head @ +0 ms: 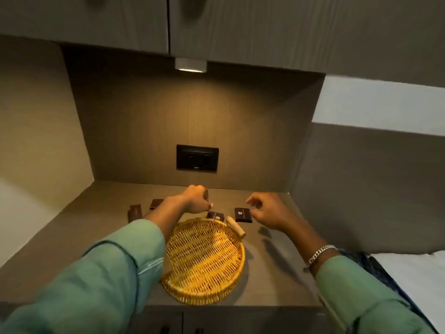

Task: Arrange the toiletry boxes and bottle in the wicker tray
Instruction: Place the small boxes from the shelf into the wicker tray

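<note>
A round yellow wicker tray (204,283) with a wooden handle (236,226) sits on the counter in front of me, with nothing inside it. Behind it lie several dark brown toiletry boxes: two at the left (134,212) (156,203), one at the tray's far rim (215,216), and one to the right (243,215). My left hand (196,198) is above the far rim, its fingers closed around a small dark object (206,195) that is mostly hidden. My right hand (267,210) hovers just right of the right-hand box, fingers loosely curled and holding nothing.
The counter is a recessed niche with side walls left and right and a black socket panel (197,158) on the back wall. A lit lamp (191,65) hangs under the cabinets overhead. White bedding (414,268) lies at the right.
</note>
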A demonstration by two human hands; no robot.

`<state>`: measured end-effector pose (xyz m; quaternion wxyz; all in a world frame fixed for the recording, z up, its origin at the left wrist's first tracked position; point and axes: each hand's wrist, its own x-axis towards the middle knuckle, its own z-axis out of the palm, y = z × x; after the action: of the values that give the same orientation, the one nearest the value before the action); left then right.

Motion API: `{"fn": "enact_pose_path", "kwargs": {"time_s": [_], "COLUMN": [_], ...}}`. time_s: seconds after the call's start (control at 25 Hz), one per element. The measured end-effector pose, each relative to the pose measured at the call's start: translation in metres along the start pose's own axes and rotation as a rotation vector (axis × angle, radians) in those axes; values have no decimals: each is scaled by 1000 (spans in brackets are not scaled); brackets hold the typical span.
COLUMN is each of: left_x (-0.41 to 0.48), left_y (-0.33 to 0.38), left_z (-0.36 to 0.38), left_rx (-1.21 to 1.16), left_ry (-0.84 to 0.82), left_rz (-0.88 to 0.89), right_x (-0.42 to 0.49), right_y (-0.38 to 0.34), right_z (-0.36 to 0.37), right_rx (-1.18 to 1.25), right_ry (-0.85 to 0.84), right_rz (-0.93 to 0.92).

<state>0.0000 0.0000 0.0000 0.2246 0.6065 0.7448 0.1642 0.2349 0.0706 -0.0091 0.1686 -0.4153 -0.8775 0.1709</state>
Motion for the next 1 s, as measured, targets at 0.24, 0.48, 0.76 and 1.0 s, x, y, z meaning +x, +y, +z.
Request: {"fn": "enact_pose_path", "kwargs": {"time_s": [0.24,0.48,0.76,1.0], "left_x": [38,64,28,-26], "left_y": [2,12,9,-20], "left_z": [31,43,-4,13], "left_rx": [31,148,-110,16], "left_ry": [-128,-111,71,-268], "left_rz": [-89,-6,217,279], "right_x": [45,53,2,-85], "right_y": [32,39,0,-78], "right_z": [32,48,11,22], "right_rx": [7,16,74,142], "right_ry": [-246,-242,80,113], "right_rz": [145,153,143,125]}}
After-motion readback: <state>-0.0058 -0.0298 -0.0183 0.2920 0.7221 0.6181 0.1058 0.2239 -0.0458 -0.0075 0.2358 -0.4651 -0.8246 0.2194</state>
